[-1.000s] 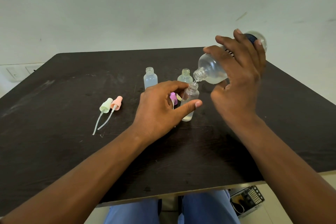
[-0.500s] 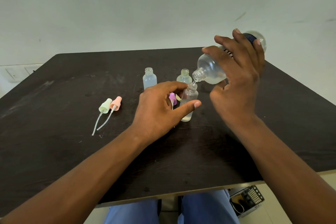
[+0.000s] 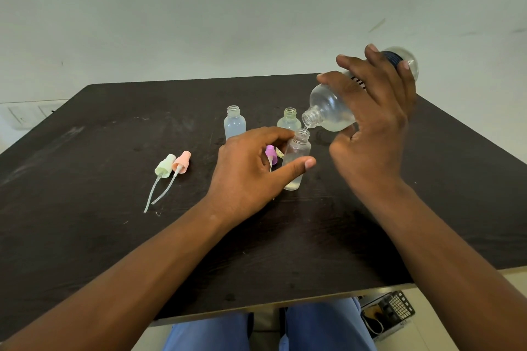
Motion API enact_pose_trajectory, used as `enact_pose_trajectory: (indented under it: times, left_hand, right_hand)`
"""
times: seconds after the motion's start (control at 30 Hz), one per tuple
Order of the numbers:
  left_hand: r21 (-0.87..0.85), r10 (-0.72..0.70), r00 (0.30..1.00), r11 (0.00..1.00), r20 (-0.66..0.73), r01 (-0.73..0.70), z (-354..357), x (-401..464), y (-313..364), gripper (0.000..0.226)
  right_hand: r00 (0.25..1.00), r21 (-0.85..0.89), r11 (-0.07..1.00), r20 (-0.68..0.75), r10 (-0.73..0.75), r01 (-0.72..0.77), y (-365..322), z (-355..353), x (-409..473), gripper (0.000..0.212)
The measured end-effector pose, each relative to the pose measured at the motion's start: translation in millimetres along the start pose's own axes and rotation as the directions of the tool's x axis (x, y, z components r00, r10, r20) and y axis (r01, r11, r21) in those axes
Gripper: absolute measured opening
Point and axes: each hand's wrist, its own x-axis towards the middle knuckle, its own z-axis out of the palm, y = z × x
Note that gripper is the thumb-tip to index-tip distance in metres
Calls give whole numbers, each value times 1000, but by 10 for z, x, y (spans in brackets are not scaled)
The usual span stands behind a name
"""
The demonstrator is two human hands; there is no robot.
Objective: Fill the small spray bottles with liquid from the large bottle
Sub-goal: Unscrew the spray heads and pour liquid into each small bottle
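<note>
step: right hand (image 3: 370, 134) gripped large bottle (image 3: 328, 111), pouring
left hand (image 3: 251, 174): pinched small bottle (image 3: 296, 159)
next: likely level off before overflow

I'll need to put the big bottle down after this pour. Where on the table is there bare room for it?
Bare table lies right of the right hand, out to the right edge; more lies along the near edge between the forearms. It is crowded mid-table: three small bottles and a purple cap by the left hand, and two caps left of it.
</note>
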Motion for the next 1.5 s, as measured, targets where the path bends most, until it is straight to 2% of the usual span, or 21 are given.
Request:
enact_pose_trajectory:
  times: [1.5]
  left_hand:
    - [8, 15, 1000, 1000, 3, -15, -10, 4, 31, 44]
  right_hand:
    - [1000, -11, 1000, 4, 3, -3, -1, -2, 0, 73]
